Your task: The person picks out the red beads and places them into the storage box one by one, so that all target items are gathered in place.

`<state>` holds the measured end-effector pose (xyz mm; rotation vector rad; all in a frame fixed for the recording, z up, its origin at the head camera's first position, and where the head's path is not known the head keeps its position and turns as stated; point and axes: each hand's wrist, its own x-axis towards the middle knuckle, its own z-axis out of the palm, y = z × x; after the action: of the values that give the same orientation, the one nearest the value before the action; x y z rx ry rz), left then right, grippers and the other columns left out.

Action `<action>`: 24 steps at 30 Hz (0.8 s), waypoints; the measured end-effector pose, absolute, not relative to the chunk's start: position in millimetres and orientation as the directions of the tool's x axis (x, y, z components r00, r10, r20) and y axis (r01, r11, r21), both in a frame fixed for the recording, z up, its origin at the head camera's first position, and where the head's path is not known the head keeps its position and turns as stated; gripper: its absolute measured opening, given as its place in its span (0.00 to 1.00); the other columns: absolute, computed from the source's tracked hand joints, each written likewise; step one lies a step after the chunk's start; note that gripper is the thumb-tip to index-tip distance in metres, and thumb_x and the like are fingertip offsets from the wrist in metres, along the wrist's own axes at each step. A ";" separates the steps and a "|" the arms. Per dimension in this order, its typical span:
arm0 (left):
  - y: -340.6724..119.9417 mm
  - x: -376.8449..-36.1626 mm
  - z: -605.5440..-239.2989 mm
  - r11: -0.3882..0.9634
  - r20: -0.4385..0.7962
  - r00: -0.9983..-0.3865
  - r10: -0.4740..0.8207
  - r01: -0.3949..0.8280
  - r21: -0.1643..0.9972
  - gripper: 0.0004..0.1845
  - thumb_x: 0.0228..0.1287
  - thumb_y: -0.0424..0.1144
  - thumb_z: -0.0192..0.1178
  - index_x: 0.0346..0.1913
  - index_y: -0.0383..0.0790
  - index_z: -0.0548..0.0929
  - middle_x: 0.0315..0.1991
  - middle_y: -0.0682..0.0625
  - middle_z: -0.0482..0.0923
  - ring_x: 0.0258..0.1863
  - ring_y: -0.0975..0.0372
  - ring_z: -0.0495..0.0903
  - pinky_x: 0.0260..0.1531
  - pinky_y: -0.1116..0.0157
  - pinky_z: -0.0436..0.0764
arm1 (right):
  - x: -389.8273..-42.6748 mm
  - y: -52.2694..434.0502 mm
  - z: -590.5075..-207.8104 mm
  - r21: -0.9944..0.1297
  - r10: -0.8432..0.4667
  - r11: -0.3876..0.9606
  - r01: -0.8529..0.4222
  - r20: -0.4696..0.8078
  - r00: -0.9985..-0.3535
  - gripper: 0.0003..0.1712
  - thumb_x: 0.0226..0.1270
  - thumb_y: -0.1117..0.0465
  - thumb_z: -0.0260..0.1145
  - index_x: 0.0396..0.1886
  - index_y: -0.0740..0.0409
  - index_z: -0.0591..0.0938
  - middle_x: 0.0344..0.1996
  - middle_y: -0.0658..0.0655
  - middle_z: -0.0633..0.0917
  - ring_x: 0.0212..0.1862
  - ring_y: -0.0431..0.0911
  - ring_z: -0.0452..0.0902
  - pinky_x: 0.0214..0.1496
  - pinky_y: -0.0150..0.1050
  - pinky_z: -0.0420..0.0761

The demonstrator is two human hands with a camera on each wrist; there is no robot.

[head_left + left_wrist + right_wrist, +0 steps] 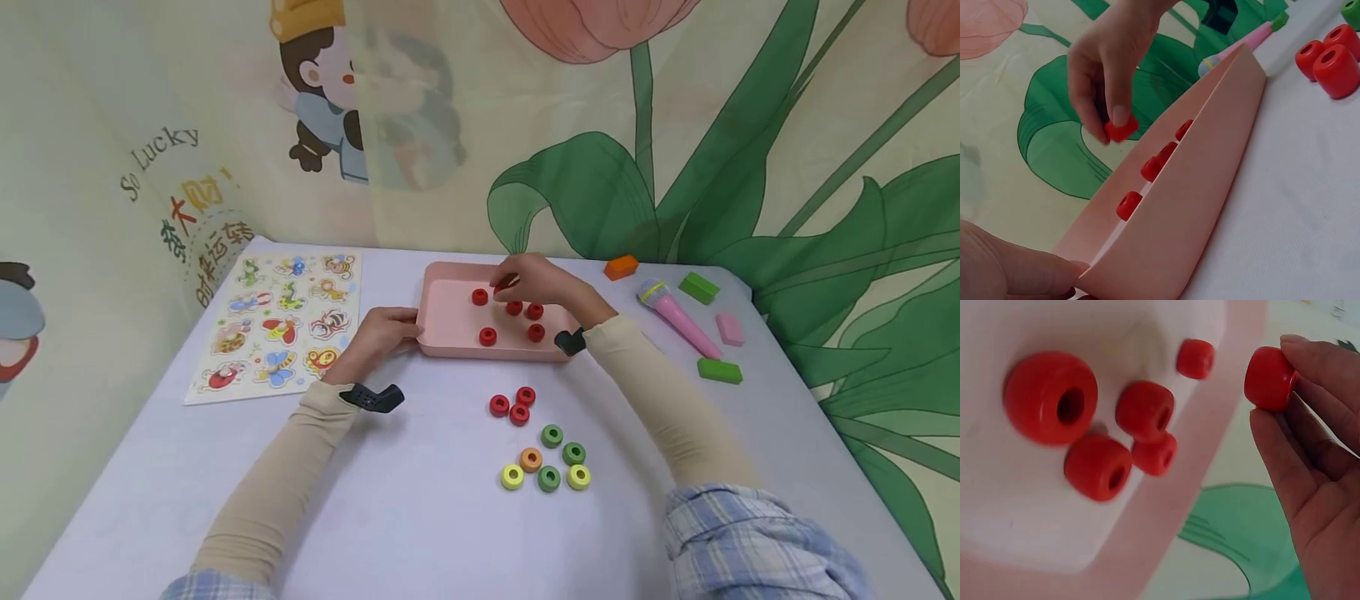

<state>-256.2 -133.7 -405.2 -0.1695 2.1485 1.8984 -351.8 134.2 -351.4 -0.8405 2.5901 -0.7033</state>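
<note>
With my right hand (542,282) fingers pinching a red bead (506,283) above the tray (450,346) at 12 o'clock, I should release it low, while my left hand (378,333) grips the tray's 9 o'clock edge.

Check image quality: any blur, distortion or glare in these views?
Head view: sharp, even soft light, wide-angle bowing at the edges, no glare. Left wrist: pink tray stretched by closeness, background soft. Right wrist: held red bead and beads in the tray slightly soft, tray floor washed out.
</note>
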 end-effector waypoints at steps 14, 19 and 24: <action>-131.9 -259.0 -400.4 0.166 -0.322 -0.943 0.079 -0.306 0.937 0.25 0.67 0.25 0.57 0.67 0.27 0.70 0.63 0.34 0.71 0.58 0.48 0.75 0.57 0.59 0.78 | -361.1 117.9 -369.6 -0.563 -0.626 0.719 -0.408 -0.270 -0.732 0.17 0.66 0.60 0.70 0.53 0.54 0.84 0.47 0.51 0.83 0.42 0.48 0.78 0.44 0.39 0.82; -132.1 -258.1 -399.6 0.156 -0.323 -0.943 0.072 -0.310 0.938 0.25 0.67 0.25 0.57 0.66 0.26 0.71 0.63 0.34 0.71 0.57 0.48 0.75 0.56 0.59 0.78 | -362.0 116.0 -372.2 -0.525 -0.637 0.728 -0.440 -0.281 -0.718 0.14 0.66 0.59 0.69 0.50 0.54 0.85 0.43 0.52 0.83 0.40 0.50 0.77 0.41 0.39 0.80; -132.0 -258.0 -403.0 0.144 -0.332 -0.941 0.065 -0.321 0.936 0.25 0.66 0.24 0.57 0.66 0.26 0.71 0.62 0.33 0.71 0.57 0.48 0.75 0.56 0.59 0.78 | -362.8 115.8 -377.6 -0.497 -0.634 0.742 -0.449 -0.305 -0.710 0.11 0.65 0.59 0.70 0.46 0.52 0.87 0.41 0.51 0.83 0.42 0.48 0.75 0.42 0.37 0.80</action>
<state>-258.0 -132.0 -403.0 -0.2478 2.1322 1.8642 -362.8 115.8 -377.6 -0.8227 2.4797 -0.5417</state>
